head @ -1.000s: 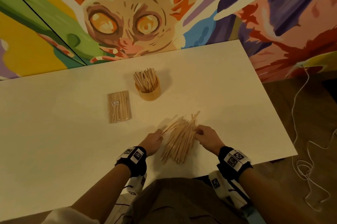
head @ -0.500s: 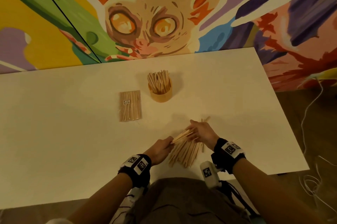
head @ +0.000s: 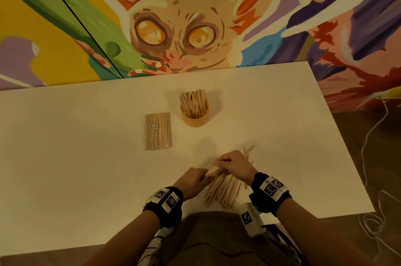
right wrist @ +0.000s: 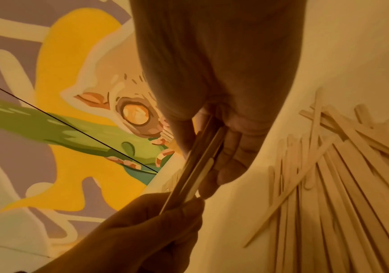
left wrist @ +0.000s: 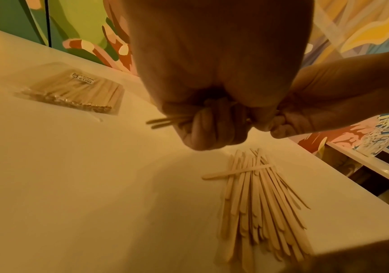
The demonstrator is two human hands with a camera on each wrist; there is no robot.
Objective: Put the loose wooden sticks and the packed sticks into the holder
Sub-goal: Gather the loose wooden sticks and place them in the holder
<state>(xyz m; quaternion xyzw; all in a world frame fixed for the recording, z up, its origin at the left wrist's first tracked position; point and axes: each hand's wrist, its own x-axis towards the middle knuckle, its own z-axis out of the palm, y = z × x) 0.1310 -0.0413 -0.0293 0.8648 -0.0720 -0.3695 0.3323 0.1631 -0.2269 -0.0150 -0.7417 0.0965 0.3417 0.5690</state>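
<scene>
A pile of loose wooden sticks (head: 224, 190) (left wrist: 259, 201) (right wrist: 343, 194) lies near the table's front edge. Just above the pile, my left hand (head: 193, 181) (left wrist: 210, 129) and right hand (head: 233, 167) (right wrist: 226, 147) both grip a small bundle of sticks (head: 213, 172) (right wrist: 196, 175) lifted from it, one hand at each end. The round wooden holder (head: 195, 118) stands upright farther back, with several sticks in it. To its left the clear pack of sticks (head: 158, 131) (left wrist: 72, 90) lies flat with a small white label.
The white table (head: 76, 157) ends at a painted mural wall behind the holder. Its right edge drops to a wooden floor with white cables (head: 375, 135). My lap sits against the front edge.
My right hand has moved left from the pile's right side to meet my left hand. Together they have lifted a few sticks off the pile.
</scene>
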